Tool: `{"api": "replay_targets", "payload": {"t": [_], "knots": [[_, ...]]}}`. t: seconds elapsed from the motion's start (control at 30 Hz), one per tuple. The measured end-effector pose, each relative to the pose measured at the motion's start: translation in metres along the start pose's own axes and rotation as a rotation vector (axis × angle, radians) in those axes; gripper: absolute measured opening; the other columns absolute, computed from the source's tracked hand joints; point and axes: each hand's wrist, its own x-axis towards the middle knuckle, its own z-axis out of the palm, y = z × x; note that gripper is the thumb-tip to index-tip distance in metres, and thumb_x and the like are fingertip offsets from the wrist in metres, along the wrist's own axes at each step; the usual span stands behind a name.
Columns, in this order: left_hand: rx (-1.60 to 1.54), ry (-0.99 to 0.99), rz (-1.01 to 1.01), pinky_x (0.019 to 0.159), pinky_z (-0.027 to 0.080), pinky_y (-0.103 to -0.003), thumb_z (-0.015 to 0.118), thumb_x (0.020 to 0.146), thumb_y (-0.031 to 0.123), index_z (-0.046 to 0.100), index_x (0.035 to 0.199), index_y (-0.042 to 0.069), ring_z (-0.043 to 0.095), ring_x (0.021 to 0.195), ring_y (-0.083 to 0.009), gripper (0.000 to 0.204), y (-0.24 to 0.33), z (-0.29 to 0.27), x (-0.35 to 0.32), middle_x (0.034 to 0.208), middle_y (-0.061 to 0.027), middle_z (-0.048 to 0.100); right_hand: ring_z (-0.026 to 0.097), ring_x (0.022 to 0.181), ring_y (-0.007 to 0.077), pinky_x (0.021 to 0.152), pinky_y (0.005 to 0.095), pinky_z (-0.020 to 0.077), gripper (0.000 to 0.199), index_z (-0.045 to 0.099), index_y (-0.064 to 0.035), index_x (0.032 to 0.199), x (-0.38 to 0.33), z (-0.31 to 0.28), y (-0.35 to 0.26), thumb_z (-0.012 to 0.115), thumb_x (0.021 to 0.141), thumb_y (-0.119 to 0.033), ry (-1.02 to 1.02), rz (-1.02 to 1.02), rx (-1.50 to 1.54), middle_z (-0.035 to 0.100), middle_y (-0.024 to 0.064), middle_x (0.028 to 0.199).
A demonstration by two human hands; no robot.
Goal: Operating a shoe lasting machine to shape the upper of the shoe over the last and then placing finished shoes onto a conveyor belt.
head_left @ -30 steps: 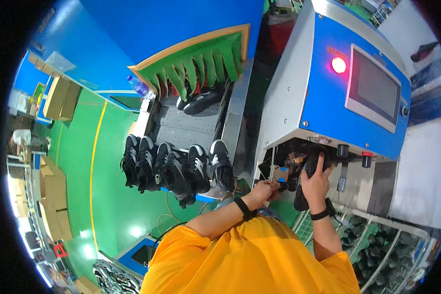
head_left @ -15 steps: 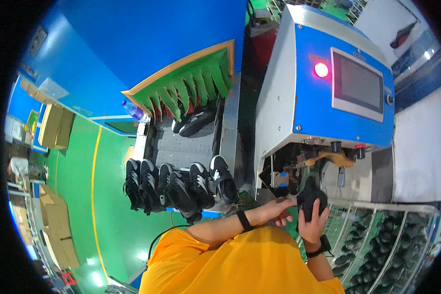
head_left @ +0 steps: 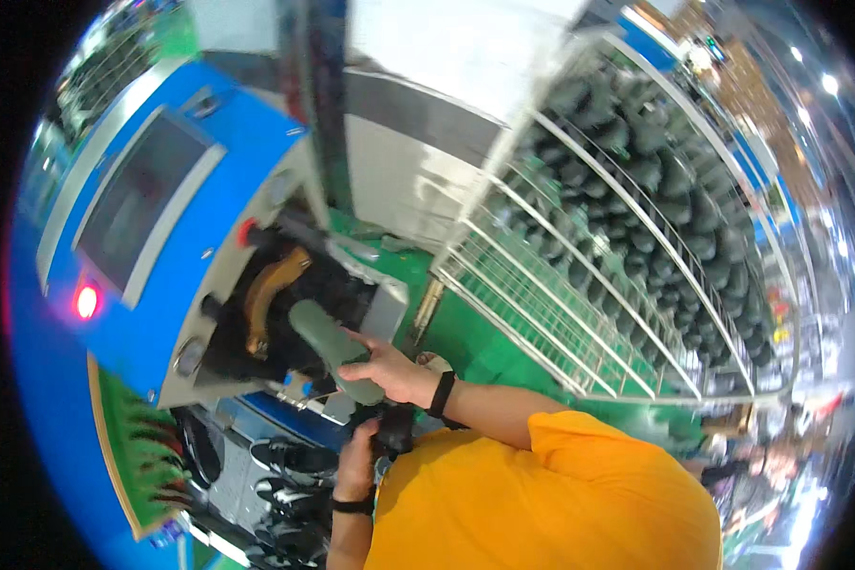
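Note:
In front of the machine, my right hand [head_left: 399,373] is closed around a grey-green, foot-shaped shoe last [head_left: 325,334]. The last is tilted, its far end toward the machine's opening. Just below it, my left hand [head_left: 356,464] grips a black shoe [head_left: 391,432] close to my body. Part of this shoe is hidden by the hand and my yellow shirt. A tan curved pad [head_left: 274,296] sits in the machine's opening, beyond the last.
The blue machine [head_left: 247,123] with a dark screen and lit red lamp stands on the left. Finished-looking black shoes [head_left: 294,456] sit on the conveyor below it. To the right, a white wire rack [head_left: 560,375] carries many dark shoe-shaped pieces [head_left: 636,190].
My view has swung right, bringing the rack to the middle. The black shoe, earlier at my right hand, is now in my left; my right hand now holds the grey-green last.

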Motion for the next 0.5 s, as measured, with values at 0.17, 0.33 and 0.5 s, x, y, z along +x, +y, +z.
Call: {"api": "replay_targets", "payload": {"t": [0.17, 0.33, 0.5], "knots": [[-0.112, 0.161, 0.008, 0.091, 0.050, -0.035, 0.055, 0.095, 0.044, 0.057, 0.127, -0.004, 0.063, 0.106, -0.0226, 0.058, 0.004, 0.002, -0.002, 0.118, -0.0117, 0.064, 0.065, 0.096, 0.0287, 0.080, 0.0441, 0.0585, 0.066, 0.037, -0.0053, 0.146, -0.096, -0.109, -0.057, 0.070, 0.089, -0.016, 0.061, -0.028, 0.151, 0.061, 0.0155, 0.117], [0.088, 0.223, 0.060, 0.085, 0.048, -0.032, 0.059, 0.093, 0.044, 0.062, 0.116, -0.004, 0.061, 0.097, -0.0195, 0.052, -0.004, 0.042, 0.014, 0.109, -0.0089, 0.066, 0.067, 0.086, 0.0310, 0.071, 0.0410, 0.0611, 0.043, 0.053, 0.0022, 0.123, -0.148, -0.331, -0.044, 0.058, 0.096, -0.030, 0.536, -0.124, 0.751, 0.061, 0.0255, 0.112], [0.386, 0.365, -0.094, 0.086, 0.046, -0.033, 0.067, 0.087, 0.032, 0.062, 0.110, -0.002, 0.057, 0.096, -0.0189, 0.041, 0.003, 0.088, 0.034, 0.105, -0.0075, 0.063, 0.064, 0.076, 0.0255, 0.061, 0.0315, 0.0590, 0.066, 0.050, 0.0071, 0.120, -0.174, -0.477, -0.071, 0.060, 0.090, -0.051, 0.274, -0.560, 1.329, 0.059, 0.0185, 0.097]]}}
